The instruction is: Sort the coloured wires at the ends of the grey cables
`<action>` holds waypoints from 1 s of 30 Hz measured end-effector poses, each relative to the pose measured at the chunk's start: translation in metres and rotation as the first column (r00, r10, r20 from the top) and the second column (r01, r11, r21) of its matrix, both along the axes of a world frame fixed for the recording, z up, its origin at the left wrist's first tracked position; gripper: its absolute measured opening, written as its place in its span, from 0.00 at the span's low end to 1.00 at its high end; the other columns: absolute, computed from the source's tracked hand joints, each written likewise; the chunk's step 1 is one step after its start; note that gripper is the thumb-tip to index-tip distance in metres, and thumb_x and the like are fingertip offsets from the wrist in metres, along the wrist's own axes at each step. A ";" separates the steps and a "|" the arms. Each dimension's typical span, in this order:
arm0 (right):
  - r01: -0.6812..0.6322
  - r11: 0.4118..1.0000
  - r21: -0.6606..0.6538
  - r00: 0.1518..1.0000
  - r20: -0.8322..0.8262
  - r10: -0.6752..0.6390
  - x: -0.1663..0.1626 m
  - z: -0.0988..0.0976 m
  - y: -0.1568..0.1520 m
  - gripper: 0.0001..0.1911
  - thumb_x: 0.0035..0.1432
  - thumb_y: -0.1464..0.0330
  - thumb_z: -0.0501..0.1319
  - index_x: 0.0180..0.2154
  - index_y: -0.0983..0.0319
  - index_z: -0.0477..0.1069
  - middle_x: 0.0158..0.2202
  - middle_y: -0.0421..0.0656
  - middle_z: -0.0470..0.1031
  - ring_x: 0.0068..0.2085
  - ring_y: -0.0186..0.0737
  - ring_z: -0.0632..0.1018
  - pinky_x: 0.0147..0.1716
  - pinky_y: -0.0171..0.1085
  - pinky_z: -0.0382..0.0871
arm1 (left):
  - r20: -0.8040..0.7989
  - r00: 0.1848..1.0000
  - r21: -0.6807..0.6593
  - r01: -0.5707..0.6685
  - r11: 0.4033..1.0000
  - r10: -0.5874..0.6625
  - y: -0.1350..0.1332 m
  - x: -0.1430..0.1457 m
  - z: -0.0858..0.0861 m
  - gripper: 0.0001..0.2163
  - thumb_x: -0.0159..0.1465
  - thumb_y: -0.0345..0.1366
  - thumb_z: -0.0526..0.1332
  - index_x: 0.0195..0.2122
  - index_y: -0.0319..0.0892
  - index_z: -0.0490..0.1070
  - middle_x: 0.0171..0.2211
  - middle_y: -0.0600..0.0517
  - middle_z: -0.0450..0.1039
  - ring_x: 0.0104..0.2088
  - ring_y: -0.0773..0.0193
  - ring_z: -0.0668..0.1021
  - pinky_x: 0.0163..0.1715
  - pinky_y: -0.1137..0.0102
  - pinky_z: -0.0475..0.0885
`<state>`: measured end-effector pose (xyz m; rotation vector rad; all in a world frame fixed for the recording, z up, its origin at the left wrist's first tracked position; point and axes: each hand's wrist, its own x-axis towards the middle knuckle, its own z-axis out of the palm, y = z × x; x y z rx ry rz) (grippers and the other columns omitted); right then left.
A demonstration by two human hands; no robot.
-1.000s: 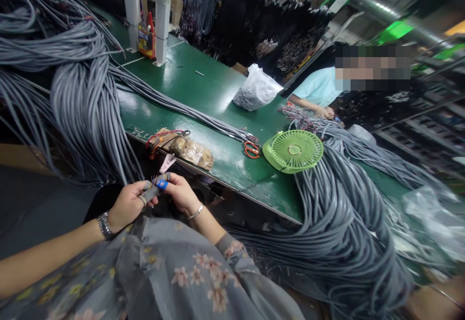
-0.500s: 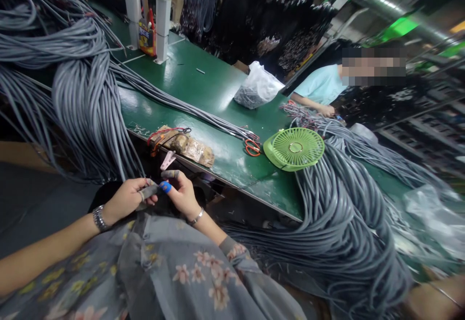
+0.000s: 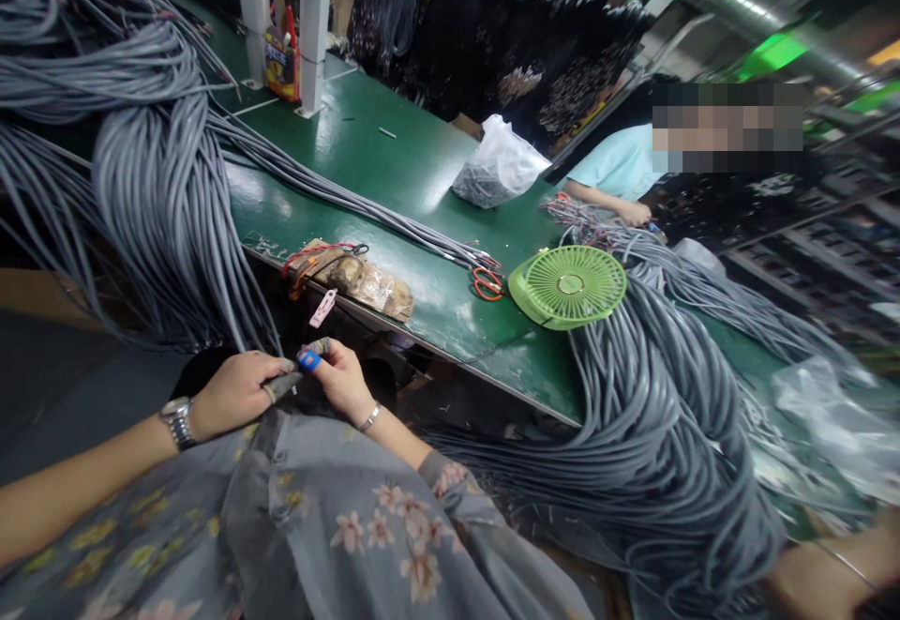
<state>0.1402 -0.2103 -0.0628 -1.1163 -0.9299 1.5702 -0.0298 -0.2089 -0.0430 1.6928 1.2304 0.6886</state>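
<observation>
Left hand (image 3: pixel 235 393) and right hand (image 3: pixel 338 384) together over lap, fingertips (image 3: pixel 307 358) touching, both grips pinched.

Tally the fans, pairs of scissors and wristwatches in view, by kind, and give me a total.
Green fan: 1
Orange-handled scissors: 1
Wristwatch: 1
Total: 3

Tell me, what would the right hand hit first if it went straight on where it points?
Probably the left hand: the right hand points straight at it, the two nearly touching; depth is unclear.
</observation>
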 end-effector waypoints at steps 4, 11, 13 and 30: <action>-0.059 0.998 0.010 0.998 0.016 0.059 -0.006 0.002 0.005 0.18 0.38 0.57 0.77 0.22 0.59 0.71 0.21 0.36 0.73 0.25 0.34 0.70 0.28 0.35 0.67 | 0.058 0.998 0.010 -0.013 1.000 0.012 -0.006 0.004 -0.002 0.10 0.51 0.47 0.66 0.19 0.49 0.78 0.20 0.52 0.81 0.23 0.59 0.80 0.27 0.71 0.73; -0.011 0.997 -0.073 0.995 -0.102 0.003 -0.011 -0.001 0.006 0.20 0.38 0.55 0.76 0.24 0.60 0.72 0.21 0.36 0.72 0.24 0.32 0.69 0.27 0.34 0.66 | 0.280 0.927 -0.209 -0.195 0.958 0.249 -0.013 0.003 0.003 0.12 0.49 0.49 0.70 0.20 0.46 0.80 0.21 0.49 0.82 0.23 0.57 0.82 0.27 0.67 0.78; 0.004 0.997 -0.078 0.993 -0.120 -0.013 -0.011 -0.002 0.004 0.21 0.37 0.55 0.76 0.25 0.60 0.72 0.21 0.36 0.72 0.24 0.33 0.69 0.26 0.34 0.66 | 0.303 0.909 -0.239 -0.220 0.946 0.288 -0.013 0.002 0.002 0.12 0.50 0.49 0.70 0.21 0.45 0.80 0.23 0.48 0.83 0.25 0.57 0.82 0.30 0.66 0.79; -0.194 0.978 -0.072 0.967 -0.182 0.178 -0.002 0.009 0.012 0.21 0.38 0.57 0.78 0.31 0.61 0.77 0.26 0.39 0.76 0.25 0.32 0.71 0.27 0.34 0.67 | 0.306 0.918 -0.311 -0.154 0.938 0.253 -0.011 0.007 0.004 0.13 0.48 0.49 0.71 0.22 0.45 0.80 0.22 0.49 0.82 0.23 0.58 0.81 0.27 0.67 0.79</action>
